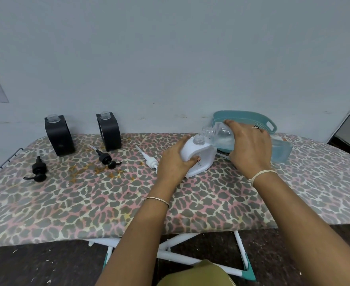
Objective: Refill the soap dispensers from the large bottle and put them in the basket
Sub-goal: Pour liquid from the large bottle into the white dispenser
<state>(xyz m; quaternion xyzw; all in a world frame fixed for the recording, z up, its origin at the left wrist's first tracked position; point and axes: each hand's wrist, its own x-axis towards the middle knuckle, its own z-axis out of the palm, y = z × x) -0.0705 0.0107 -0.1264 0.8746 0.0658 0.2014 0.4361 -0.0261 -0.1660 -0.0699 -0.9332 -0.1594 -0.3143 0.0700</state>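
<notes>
My left hand (174, 165) grips a white soap dispenser (198, 155) standing on the leopard-print board, its neck uncapped. My right hand (250, 145) holds the large clear bottle (281, 150) tipped on its side, its mouth (206, 132) just above the dispenser's neck; pale blue liquid sits in the bottle. Behind it stands the teal basket (271, 124). Two black dispensers (59, 135) (109, 134) stand uncapped at the back left. Two black pumps (38, 169) (107, 158) and a white pump (149, 159) lie loose on the board.
The leopard-print board (87, 203) rests on a white folding frame (176, 255). A wire rack edge (2, 163) juts out at the far left. The wall runs close behind the dispensers and basket. Orange-brown stains mark the cover near the middle pump.
</notes>
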